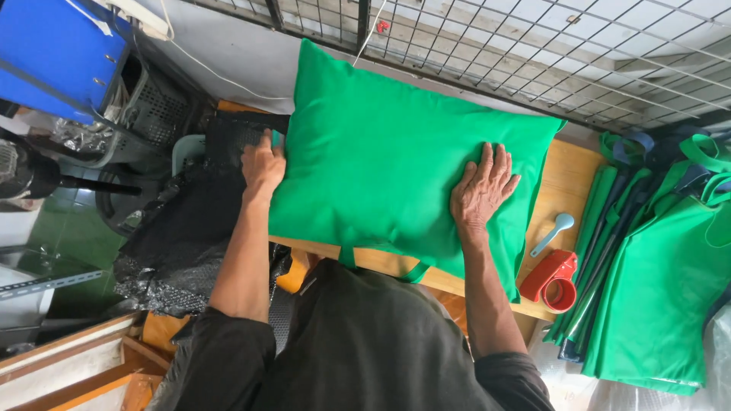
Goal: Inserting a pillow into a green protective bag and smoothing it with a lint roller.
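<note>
A stuffed green fabric bag lies flat on a wooden table, filling most of it. My right hand rests palm down on the bag's right part, fingers spread. My left hand sits at the bag's left edge, fingers curled against the side where the green fabric meets a black mesh sheet. A green handle loop hangs over the table's near edge.
A red tape dispenser and a pale blue spoon lie at the table's right end. A pile of folded green bags stands to the right. A wire grid runs along the back. A blue box and a grey basket sit at the left.
</note>
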